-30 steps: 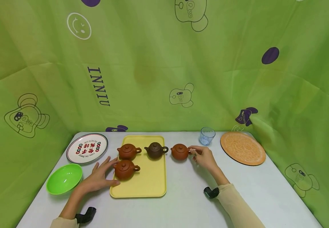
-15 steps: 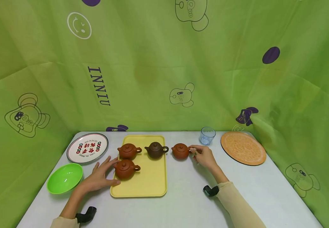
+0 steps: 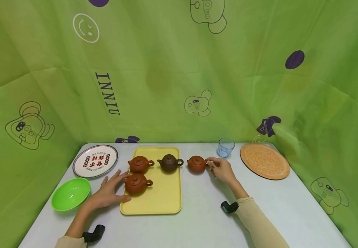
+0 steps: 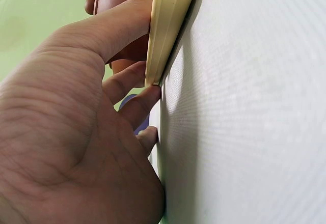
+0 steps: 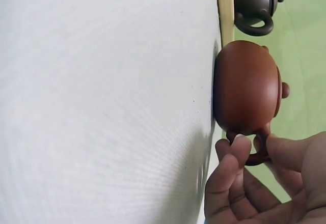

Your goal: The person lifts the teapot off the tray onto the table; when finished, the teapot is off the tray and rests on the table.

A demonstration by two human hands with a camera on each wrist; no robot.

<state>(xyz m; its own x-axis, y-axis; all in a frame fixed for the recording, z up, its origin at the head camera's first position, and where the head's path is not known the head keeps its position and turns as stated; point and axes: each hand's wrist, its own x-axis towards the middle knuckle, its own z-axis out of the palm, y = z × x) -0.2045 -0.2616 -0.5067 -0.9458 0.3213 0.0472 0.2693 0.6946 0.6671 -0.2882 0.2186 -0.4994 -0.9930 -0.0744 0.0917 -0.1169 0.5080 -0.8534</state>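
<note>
On the white table, right of the yellow tray [image 3: 165,198], sits a reddish-brown clay teapot [image 3: 196,165]. My right hand [image 3: 223,170] pinches its handle [image 5: 257,157] between thumb and fingers. The tray bears two more reddish-brown teapots, a front one [image 3: 135,185] and a back one [image 3: 138,165], plus a dark brown teapot [image 3: 168,164]. My left hand [image 3: 106,195] rests at the tray's left edge, thumb and fingers spread beside the front teapot. In the left wrist view, the thumb [image 4: 122,23] reaches the tray's rim and the other fingers lie along its side.
A white plate with red characters [image 3: 84,160] and a green bowl [image 3: 70,194] stand on the left. At the back right are a blue glass [image 3: 225,148] and a round orange mat [image 3: 264,161]. Green printed cloth [image 3: 154,110] encloses the table's back and sides.
</note>
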